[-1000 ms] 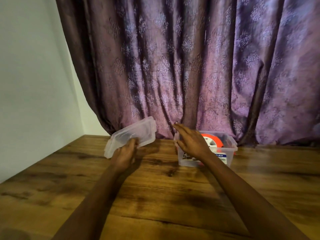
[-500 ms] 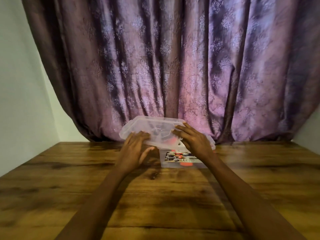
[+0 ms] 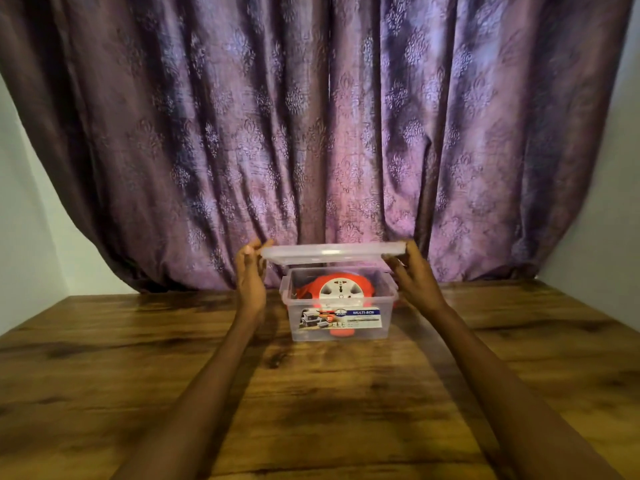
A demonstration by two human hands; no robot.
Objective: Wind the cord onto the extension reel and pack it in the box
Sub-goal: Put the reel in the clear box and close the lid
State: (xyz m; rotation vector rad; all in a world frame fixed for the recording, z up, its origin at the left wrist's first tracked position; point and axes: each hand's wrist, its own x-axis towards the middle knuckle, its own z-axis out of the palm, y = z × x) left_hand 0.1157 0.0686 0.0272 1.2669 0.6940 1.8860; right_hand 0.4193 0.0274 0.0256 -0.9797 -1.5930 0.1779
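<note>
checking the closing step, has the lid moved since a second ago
Yes. The lid was off to the left of the box, in the left hand alone; now both hands hold it level above the box.

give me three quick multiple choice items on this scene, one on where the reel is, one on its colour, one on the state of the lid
1. Where is the extension reel?
A. inside the clear box
B. on the table beside the box
C. in the left hand

2. What colour is the reel's body?
A. blue
B. orange-red with a white socket face
C. green

3. What is the state of the lid?
A. snapped shut on the box
B. lying flat on the table
C. held above the box by both hands

Answers:
1 A: the extension reel shows through the wall of the clear box.
2 B: its rim is orange-red around a white socket face.
3 C: the lid hangs above the box's rim with a gap below it, the left hand at one end and the right hand at the other.
</note>
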